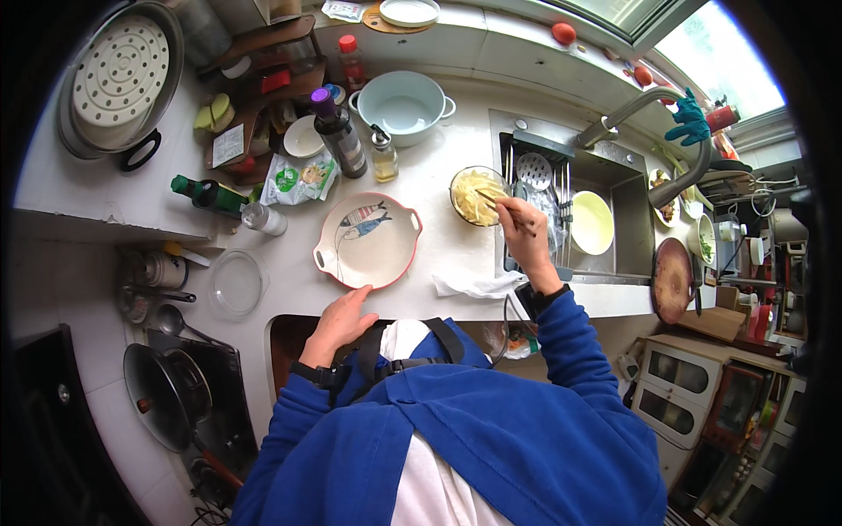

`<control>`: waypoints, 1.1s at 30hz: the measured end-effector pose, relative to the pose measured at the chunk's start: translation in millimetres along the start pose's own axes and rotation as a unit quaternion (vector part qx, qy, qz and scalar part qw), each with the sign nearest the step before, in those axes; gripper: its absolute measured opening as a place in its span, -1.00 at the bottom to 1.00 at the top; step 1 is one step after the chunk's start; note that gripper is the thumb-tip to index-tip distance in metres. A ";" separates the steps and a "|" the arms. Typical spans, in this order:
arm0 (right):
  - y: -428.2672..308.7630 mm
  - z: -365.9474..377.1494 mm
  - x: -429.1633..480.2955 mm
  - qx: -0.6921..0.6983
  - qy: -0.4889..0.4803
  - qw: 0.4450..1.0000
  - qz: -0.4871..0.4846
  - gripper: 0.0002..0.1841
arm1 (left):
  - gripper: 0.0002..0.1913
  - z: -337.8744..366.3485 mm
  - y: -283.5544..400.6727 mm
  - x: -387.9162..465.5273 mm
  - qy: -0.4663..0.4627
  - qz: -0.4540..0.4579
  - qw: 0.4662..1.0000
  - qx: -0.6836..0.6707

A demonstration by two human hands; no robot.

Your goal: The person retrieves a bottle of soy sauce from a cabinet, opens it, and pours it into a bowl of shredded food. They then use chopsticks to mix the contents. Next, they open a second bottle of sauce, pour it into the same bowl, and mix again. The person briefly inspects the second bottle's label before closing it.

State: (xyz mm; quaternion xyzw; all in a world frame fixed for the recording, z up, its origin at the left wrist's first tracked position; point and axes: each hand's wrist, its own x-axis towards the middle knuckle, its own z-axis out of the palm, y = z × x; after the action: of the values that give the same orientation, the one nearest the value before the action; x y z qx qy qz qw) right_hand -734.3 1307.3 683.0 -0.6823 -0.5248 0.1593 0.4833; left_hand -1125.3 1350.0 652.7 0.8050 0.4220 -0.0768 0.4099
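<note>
My right hand (526, 231) holds chopsticks (488, 196), their tips in pale shredded food, perhaps potato strips (472, 191), inside a clear glass bowl (455, 205) beside the sink. My left hand (339, 323) has its fingers spread, fingertips at the near rim of a cream dish (388, 253) with a red edge and fish drawings; it grips nothing. Behind the dish stand a dark bottle with a purple cap (342, 141), a small glass oil bottle (384, 158) and a pale blue two-handled pot (402, 108).
A steel sink (628, 217) with a dish rack and a yellow-green bowl (592, 223) lies to the right. White paper (470, 286) rests at the counter edge. Left are a clear lid (238, 284), a salt shaker (264, 219), a green bottle (214, 196) and a stove with a wok (158, 394).
</note>
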 end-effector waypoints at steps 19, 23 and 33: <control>68.2 16.0 -41.4 0.436 0.191 0.790 0.387 -0.66 | -0.55 -59.0 11.2 45.3 0.180 0.072 0.959 -0.208; 48.1 12.1 -66.2 0.446 0.126 0.754 0.465 -0.62 | -0.71 -146.7 29.5 79.3 0.391 0.142 0.881 -0.224; -26.2 14.3 -96.0 0.386 -0.022 0.821 0.420 -0.65 | -0.46 -277.1 79.8 148.8 0.357 0.148 0.894 0.229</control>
State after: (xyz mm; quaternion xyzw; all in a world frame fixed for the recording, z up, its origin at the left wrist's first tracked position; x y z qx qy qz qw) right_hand -797.6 1230.3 669.9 -0.5903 -0.0933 0.5520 0.5815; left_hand -1033.6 1618.0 811.0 0.9029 0.3865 0.1830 0.0431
